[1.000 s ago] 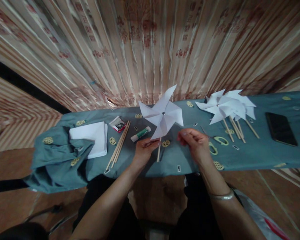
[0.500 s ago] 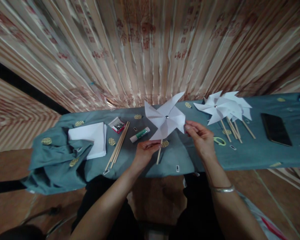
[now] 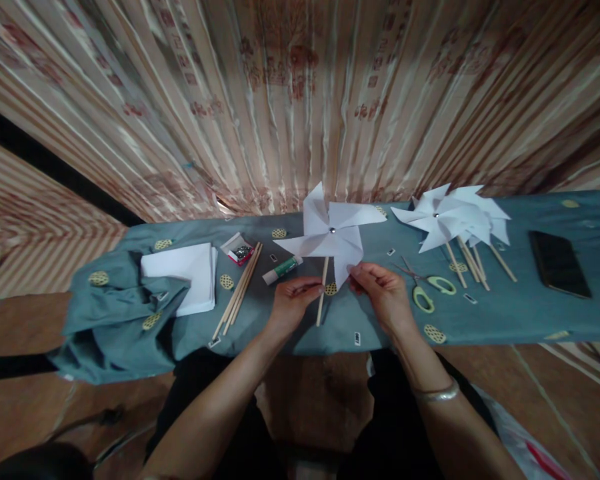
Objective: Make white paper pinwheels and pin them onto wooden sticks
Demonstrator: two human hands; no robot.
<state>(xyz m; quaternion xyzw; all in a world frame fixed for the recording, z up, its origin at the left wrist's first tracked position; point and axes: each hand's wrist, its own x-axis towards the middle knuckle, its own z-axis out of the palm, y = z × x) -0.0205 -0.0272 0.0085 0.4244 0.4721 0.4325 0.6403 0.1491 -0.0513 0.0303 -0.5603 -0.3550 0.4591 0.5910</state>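
Note:
A white paper pinwheel point(image 3: 347, 240) with a silver pin at its centre stands over the middle of the cloth-covered table. My left hand point(image 3: 293, 303) pinches its wooden stick just below the blades. With closed fingertips, my right hand point(image 3: 380, 290) grips the tip of the lowest blade. Green-handled scissors point(image 3: 423, 290) lie beside my right hand, blades part open. A glue stick point(image 3: 283, 269) lies just behind my left hand.
Several finished pinwheels point(image 3: 437, 217) lie overlapping at the right, near a black phone point(image 3: 560, 263). Leftward are loose wooden sticks point(image 3: 237, 293), an open box of pins point(image 3: 239, 250) and stacked white paper point(image 3: 197, 280). A pleated curtain point(image 3: 300, 100) hangs behind the table point(image 3: 310, 340).
The pinwheel's blades have turned clockwise. My right hand has moved down and left with a blade tip, uncovering the scissors. My left hand keeps its hold on the stick.

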